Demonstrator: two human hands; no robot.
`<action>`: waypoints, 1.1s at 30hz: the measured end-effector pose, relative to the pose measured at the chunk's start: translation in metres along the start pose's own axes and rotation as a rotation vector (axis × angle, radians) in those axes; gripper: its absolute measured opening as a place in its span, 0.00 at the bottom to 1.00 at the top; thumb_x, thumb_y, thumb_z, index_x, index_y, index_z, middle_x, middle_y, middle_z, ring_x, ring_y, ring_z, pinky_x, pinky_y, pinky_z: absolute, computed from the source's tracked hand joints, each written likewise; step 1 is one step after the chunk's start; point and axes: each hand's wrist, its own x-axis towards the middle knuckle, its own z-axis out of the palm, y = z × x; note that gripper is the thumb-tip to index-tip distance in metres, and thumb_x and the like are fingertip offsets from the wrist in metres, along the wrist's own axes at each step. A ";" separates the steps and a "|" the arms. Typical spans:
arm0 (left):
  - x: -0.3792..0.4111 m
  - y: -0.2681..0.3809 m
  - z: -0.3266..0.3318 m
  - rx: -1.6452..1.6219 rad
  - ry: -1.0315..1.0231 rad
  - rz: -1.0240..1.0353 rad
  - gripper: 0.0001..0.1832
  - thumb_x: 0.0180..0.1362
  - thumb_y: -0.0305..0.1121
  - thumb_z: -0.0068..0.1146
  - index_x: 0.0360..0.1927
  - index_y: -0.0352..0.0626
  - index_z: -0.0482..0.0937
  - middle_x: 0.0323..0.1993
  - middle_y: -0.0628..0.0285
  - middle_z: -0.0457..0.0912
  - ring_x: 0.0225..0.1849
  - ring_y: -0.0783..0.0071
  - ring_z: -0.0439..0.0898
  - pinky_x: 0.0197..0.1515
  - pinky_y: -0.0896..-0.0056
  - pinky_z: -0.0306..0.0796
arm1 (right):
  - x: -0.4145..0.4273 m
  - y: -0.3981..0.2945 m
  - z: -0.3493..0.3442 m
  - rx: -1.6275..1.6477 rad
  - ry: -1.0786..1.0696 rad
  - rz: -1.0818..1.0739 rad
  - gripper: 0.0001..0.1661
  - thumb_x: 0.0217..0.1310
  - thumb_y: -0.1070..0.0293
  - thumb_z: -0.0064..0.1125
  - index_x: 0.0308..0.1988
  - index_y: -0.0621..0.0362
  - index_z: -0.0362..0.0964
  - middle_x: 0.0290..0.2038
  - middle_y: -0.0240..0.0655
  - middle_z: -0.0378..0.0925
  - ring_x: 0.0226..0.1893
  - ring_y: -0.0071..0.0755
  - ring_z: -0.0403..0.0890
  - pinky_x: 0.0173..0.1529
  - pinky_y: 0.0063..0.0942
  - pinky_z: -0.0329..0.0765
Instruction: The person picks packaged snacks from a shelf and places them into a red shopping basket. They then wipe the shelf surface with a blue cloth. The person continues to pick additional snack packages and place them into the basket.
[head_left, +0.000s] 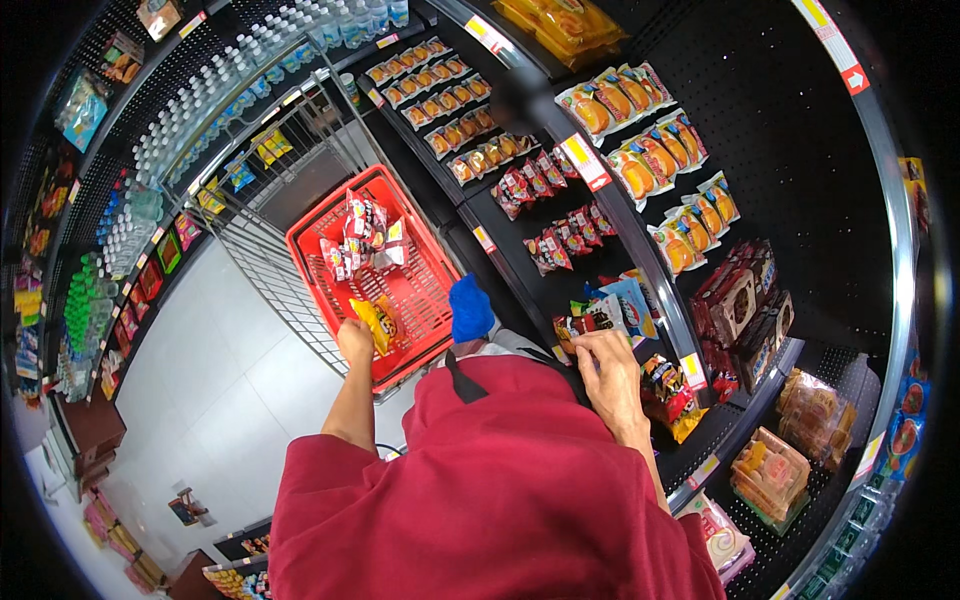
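At the near left rim of a red plastic shopping basket (420, 346), my left hand (355, 342) grips a yellow snack bag (375, 324). Several red-and-white snack packets (364, 225) lie deeper in the basket, beside a packet with a pale back (391, 246). The basket sits in a metal wire shopping cart (259, 270). My right hand (609, 373) is at the shelf on the right with fingers bent. Its fingertips overlap a dark-and-red snack bag (581, 324); whether they hold it is unclear. A light blue snack bag (631, 304) stands just behind.
Packaged bread rolls (634, 97) and red snack packets (566, 240) line the right shelves. Boxed pastries (771, 466) sit lower right. Bottled water (225, 79) fills the far left shelf. A blue cloth (471, 307) hangs by the basket. Pale floor tiles (225, 382) lie left.
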 end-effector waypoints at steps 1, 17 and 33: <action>0.005 -0.001 0.002 0.002 0.008 0.021 0.11 0.61 0.40 0.61 0.34 0.42 0.86 0.35 0.49 0.88 0.40 0.47 0.88 0.43 0.47 0.80 | 0.000 -0.001 0.001 0.009 -0.010 0.000 0.08 0.60 0.78 0.63 0.41 0.59 0.81 0.41 0.40 0.82 0.45 0.48 0.81 0.49 0.40 0.79; 0.041 0.015 -0.016 0.012 0.116 -0.003 0.15 0.60 0.37 0.60 0.49 0.45 0.83 0.46 0.50 0.87 0.49 0.47 0.86 0.50 0.49 0.79 | -0.001 0.000 0.016 0.045 -0.027 -0.028 0.06 0.60 0.79 0.63 0.39 0.60 0.81 0.38 0.38 0.82 0.42 0.48 0.81 0.48 0.40 0.79; -0.069 0.362 -0.210 -1.075 -0.081 0.889 0.16 0.75 0.34 0.53 0.61 0.41 0.76 0.54 0.63 0.83 0.35 0.83 0.80 0.32 0.84 0.69 | 0.000 0.017 0.004 0.144 0.021 -0.125 0.12 0.65 0.73 0.60 0.48 0.60 0.76 0.46 0.41 0.75 0.50 0.50 0.78 0.51 0.41 0.81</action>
